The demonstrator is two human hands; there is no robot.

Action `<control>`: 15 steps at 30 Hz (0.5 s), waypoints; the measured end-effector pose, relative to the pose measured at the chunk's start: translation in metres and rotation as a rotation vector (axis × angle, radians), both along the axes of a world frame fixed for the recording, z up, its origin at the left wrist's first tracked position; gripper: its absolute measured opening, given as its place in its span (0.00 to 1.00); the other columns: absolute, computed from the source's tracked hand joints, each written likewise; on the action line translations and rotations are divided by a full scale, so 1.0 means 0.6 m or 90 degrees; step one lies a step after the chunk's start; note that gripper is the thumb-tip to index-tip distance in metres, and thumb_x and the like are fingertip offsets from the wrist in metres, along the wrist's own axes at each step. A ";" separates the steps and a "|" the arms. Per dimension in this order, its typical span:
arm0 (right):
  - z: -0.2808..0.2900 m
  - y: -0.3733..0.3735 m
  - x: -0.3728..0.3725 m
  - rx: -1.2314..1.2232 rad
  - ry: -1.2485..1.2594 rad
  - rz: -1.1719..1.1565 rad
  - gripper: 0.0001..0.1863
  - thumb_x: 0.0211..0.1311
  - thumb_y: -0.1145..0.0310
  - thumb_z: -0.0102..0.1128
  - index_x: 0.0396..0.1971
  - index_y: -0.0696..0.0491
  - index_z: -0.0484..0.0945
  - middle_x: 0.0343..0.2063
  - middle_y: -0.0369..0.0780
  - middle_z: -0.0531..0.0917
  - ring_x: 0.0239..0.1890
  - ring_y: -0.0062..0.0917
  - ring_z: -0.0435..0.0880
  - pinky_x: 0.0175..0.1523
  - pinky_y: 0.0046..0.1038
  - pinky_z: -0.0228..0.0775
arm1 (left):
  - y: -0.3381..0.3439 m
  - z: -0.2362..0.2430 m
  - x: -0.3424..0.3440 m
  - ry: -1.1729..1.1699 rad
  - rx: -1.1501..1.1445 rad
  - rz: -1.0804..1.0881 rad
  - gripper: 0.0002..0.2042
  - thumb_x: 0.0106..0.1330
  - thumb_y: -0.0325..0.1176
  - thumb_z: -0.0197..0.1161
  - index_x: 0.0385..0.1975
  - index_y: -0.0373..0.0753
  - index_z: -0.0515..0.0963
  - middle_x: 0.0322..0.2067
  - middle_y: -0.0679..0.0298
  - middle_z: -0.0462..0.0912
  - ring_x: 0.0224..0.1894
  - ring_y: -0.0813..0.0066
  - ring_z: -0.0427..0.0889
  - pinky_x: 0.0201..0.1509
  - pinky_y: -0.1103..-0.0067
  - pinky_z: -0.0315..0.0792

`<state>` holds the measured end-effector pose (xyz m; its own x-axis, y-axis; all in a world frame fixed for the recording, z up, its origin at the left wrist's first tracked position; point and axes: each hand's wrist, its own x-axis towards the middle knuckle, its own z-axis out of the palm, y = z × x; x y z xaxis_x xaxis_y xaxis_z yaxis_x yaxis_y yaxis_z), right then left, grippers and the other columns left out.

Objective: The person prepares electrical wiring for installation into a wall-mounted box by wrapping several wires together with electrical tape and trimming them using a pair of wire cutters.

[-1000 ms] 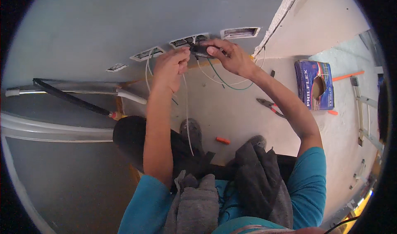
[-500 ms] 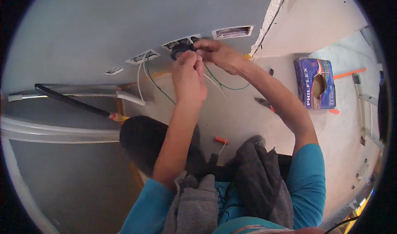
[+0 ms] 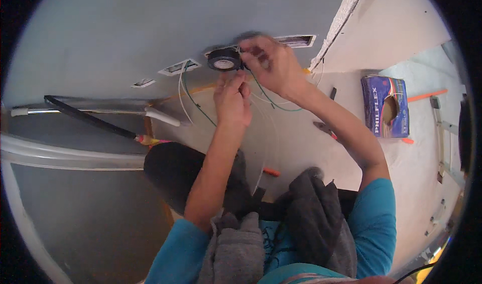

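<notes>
A roll of black electrical tape (image 3: 213, 61) hangs in front of a wall box opening, its round face turned toward me. Just below it, my left hand (image 3: 232, 100) is closed, thumb and fingers pinching a dark, thin wire end. My right hand (image 3: 275, 65) is beside the roll's right edge, fingers curled and their tips at the roll and the wires; the exact contact is partly hidden. A green wire (image 3: 262, 90) runs down and right from between the hands. More wires, white (image 3: 181, 94) and green (image 3: 193, 104), trail from the opening to the left.
A rectangular wall box (image 3: 300, 41) is at the right, a smaller one (image 3: 143, 83) far left. Pliers (image 3: 324, 127), an orange-handled tool (image 3: 271, 172) and a blue carton (image 3: 371, 103) lie on the floor. White pipes (image 3: 75, 158) and a black tube (image 3: 93, 117) are at left.
The tape roll has turned and shows its face more fully. My right hand has shifted slightly right, its fingers curled more loosely. The whole view has shifted a little.
</notes>
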<state>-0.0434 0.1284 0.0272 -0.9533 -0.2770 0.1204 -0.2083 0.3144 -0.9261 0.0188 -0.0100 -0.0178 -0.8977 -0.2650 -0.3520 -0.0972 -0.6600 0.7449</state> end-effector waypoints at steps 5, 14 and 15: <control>-0.010 -0.025 -0.017 0.055 0.228 0.091 0.23 0.65 0.66 0.68 0.59 0.52 0.76 0.51 0.48 0.84 0.48 0.34 0.86 0.53 0.33 0.77 | 0.021 0.040 -0.006 -0.049 -0.081 0.055 0.23 0.63 0.22 0.64 0.59 0.36 0.73 0.42 0.69 0.81 0.35 0.83 0.73 0.36 0.83 0.66; 0.005 0.038 -0.018 0.044 0.095 0.146 0.21 0.72 0.59 0.61 0.59 0.53 0.75 0.50 0.41 0.84 0.46 0.29 0.85 0.50 0.30 0.78 | -0.080 0.033 -0.022 -0.061 -0.221 -0.082 0.11 0.61 0.25 0.67 0.44 0.31 0.82 0.33 0.67 0.81 0.31 0.83 0.75 0.34 0.86 0.64; -0.005 0.045 -0.019 0.045 0.095 0.149 0.21 0.72 0.59 0.61 0.59 0.53 0.75 0.50 0.41 0.84 0.46 0.29 0.85 0.50 0.30 0.78 | -0.082 0.033 -0.023 -0.062 -0.220 -0.080 0.11 0.61 0.25 0.67 0.44 0.31 0.82 0.33 0.67 0.81 0.31 0.83 0.75 0.34 0.86 0.64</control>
